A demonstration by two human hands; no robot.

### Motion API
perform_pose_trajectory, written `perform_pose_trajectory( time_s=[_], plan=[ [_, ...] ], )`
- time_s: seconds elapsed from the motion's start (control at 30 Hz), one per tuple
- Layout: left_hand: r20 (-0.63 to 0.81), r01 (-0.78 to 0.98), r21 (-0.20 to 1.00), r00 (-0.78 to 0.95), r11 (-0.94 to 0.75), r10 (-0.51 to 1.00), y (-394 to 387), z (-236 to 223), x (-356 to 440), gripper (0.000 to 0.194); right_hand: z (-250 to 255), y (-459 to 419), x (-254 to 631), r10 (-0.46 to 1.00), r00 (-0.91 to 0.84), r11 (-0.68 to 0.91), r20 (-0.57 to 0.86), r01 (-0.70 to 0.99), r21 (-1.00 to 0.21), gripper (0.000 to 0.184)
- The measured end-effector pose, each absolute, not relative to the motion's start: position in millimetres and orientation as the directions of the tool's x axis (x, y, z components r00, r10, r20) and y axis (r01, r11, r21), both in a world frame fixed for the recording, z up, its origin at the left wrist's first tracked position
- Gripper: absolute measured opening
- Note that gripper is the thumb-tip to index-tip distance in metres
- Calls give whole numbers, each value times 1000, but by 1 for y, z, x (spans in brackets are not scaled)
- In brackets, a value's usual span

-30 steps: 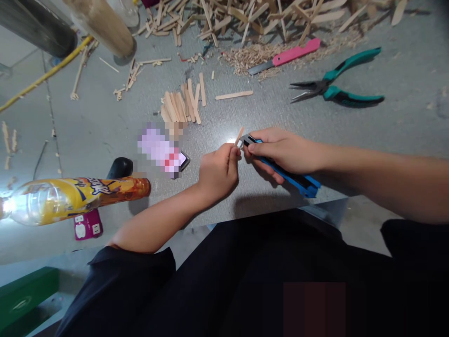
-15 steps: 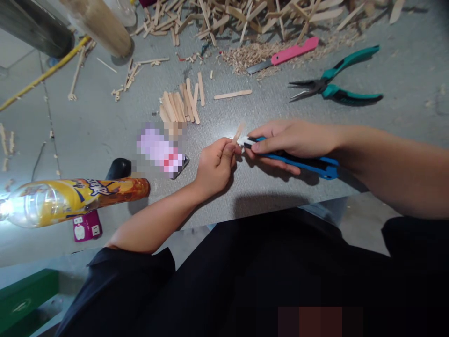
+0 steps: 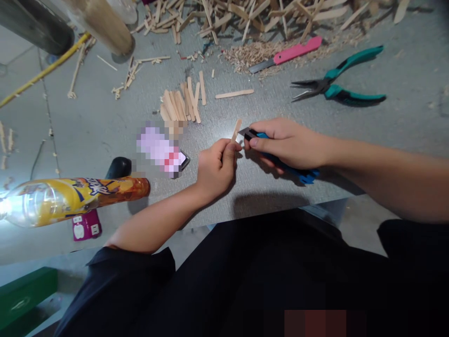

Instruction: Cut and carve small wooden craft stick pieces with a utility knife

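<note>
My left hand (image 3: 218,164) is closed, pinching the lower end of a wooden craft stick (image 3: 236,129) that points up and away from me. In my right hand (image 3: 286,142) is a blue and black utility knife (image 3: 264,142), its handle running back under the palm. The knife's short blade is out and lies close to the stick's right edge; whether it touches cannot be made out. Beyond my hands, a single craft stick (image 3: 234,94) lies flat on the grey table (image 3: 270,105), with a small group of craft sticks (image 3: 178,104) to its left.
Green-handled pliers (image 3: 336,87) lie spread at the right. A pink-handled knife (image 3: 294,51) rests on wood shavings (image 3: 242,57) before a stick pile (image 3: 259,16). At left are a phone (image 3: 159,147), a bottle (image 3: 80,199) and a magenta object (image 3: 87,225).
The knife swung out to the right, its handle turning flatter, then came back against the stick's side. My left hand shifted slightly, and more of the stick shows above its fingers.
</note>
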State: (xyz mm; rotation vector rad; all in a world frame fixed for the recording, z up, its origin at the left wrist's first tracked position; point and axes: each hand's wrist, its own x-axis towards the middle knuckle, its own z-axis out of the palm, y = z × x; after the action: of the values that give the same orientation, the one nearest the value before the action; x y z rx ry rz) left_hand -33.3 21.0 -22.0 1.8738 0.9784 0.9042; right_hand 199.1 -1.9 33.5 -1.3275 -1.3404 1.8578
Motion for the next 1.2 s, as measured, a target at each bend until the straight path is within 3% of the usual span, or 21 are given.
perform_pose_trajectory(
  time_s=[0.33, 0.63, 0.83, 1.0, 1.2],
  plan=[
    [292, 340, 819, 447, -462, 846, 19, -22, -34, 43, 41, -5, 195, 835, -380, -335, -398, 224, -915, 37],
    [236, 369, 828, 454, -422, 859, 20, -20, -33, 50, 25, -8, 199, 849, -412, -292, -331, 158, -943, 42],
    [209, 433, 777, 508, -457, 836, 18, -20, -36, 53, 27, -5, 199, 801, -449, -361, -396, 166, -918, 43],
    [219, 441, 760, 518, -477, 827, 19, -19, -37, 55, 32, 2, 202, 723, -521, -461, -455, 128, -878, 32],
    [186, 317, 866, 515, -388, 837, 23, -16, -35, 53, 29, 11, 210, 673, -603, -524, -429, 21, -852, 30]
  ],
)
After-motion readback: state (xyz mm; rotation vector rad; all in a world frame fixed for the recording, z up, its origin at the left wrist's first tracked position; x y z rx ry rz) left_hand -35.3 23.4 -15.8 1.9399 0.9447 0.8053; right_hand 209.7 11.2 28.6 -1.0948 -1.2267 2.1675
